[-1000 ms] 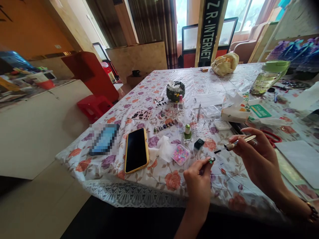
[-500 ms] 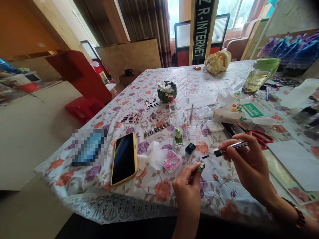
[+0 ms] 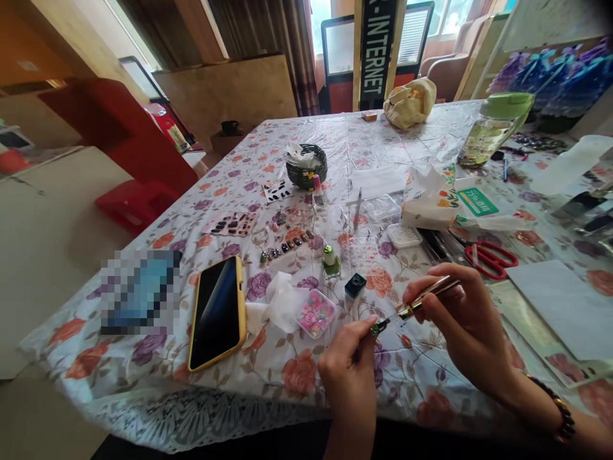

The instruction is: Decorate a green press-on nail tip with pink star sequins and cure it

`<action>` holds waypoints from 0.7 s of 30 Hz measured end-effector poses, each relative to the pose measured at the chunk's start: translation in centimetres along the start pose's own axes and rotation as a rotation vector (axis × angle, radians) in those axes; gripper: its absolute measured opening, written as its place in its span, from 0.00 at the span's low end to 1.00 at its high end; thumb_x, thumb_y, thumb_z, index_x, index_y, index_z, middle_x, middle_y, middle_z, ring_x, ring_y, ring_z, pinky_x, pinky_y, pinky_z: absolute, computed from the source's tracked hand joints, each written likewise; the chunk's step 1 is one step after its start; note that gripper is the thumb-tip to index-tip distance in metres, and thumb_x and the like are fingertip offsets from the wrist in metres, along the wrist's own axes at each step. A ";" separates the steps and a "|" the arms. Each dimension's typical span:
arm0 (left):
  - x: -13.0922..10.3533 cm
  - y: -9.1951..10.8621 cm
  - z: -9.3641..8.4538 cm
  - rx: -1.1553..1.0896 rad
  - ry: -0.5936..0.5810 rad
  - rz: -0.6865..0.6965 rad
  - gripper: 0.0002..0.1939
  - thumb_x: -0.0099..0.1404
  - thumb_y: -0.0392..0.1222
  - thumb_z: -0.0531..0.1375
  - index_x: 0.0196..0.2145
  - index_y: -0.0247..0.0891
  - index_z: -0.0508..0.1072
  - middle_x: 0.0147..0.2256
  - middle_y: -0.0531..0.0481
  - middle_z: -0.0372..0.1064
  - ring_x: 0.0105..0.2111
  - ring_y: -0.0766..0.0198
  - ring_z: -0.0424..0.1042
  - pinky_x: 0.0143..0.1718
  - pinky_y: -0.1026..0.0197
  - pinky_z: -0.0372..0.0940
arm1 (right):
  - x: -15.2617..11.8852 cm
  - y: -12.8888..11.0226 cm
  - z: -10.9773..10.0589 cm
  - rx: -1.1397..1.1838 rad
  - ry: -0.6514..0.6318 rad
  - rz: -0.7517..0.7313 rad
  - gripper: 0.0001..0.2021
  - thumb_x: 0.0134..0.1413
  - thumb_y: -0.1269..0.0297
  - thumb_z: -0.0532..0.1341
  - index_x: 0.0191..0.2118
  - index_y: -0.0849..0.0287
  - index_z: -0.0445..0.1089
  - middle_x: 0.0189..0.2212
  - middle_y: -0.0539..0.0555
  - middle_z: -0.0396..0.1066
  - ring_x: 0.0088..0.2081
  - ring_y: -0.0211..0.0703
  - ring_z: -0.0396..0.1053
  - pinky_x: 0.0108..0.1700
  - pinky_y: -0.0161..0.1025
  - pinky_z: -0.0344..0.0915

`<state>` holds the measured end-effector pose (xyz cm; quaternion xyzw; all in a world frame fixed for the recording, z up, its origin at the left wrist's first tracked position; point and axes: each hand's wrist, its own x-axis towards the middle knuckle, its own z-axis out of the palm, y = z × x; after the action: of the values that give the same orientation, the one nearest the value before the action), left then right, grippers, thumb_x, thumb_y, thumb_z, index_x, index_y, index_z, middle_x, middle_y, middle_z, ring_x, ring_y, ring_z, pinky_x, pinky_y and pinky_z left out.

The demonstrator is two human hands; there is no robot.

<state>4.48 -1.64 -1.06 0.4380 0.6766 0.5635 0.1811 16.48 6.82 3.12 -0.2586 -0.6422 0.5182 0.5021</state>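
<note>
My left hand (image 3: 348, 367) pinches a small dark green decorated false nail (image 3: 375, 329) between thumb and fingertips. In my right hand (image 3: 467, 329), held like a pen, is a slim nail brush (image 3: 426, 298) with a shiny metallic handle. Its tip is at the false nail; whether it touches cannot be made out. A dark square bottle (image 3: 355, 287) stands just beyond my hands, beside a green nail polish bottle (image 3: 330, 262). Left of them lies a clear box of pink and coloured bits (image 3: 316, 313). A row of decorated nails (image 3: 287, 246) lies farther back.
A phone in a yellow case (image 3: 218, 313) and crumpled tissue (image 3: 285, 300) lie to the left. Red-handled scissors (image 3: 495, 260) and a white sheet (image 3: 562, 306) are on the right. Farther back stand a dark woven basket (image 3: 306, 176), a tissue pack (image 3: 426, 204) and a green-lidded jug (image 3: 486, 137).
My right hand has brought the brush down and left, so its tip now meets or nearly meets the nail. The view has shifted, moving the table's things left and slightly up or down.
</note>
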 end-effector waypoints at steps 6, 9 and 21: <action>0.0 0.5 0.2 0.121 0.018 0.138 0.11 0.59 0.29 0.57 0.36 0.40 0.76 0.33 0.52 0.75 0.35 0.68 0.73 0.40 0.69 0.65 | 0.4 -0.1 0.0 -0.013 -0.016 0.014 0.15 0.58 0.73 0.53 0.49 0.50 0.57 0.31 0.49 0.68 0.28 0.34 0.63 0.27 0.32 0.62; 0.1 0.6 0.3 0.122 0.018 0.133 0.11 0.59 0.29 0.57 0.35 0.41 0.76 0.33 0.52 0.75 0.34 0.68 0.73 0.39 0.69 0.66 | 0.3 -0.1 0.1 -0.005 -0.024 0.032 0.15 0.58 0.73 0.53 0.49 0.50 0.57 0.31 0.49 0.68 0.27 0.34 0.62 0.27 0.32 0.61; 0.3 0.6 0.1 0.127 0.073 0.101 0.11 0.56 0.28 0.60 0.34 0.41 0.76 0.31 0.54 0.76 0.30 0.68 0.74 0.35 0.70 0.67 | 0.3 0.1 0.0 0.073 0.067 0.062 0.12 0.59 0.73 0.53 0.47 0.53 0.58 0.33 0.50 0.69 0.30 0.35 0.64 0.29 0.34 0.63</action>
<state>4.62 -1.33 -0.41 0.4612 0.6941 0.5437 0.0995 16.32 7.13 3.15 -0.2770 -0.5974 0.5479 0.5160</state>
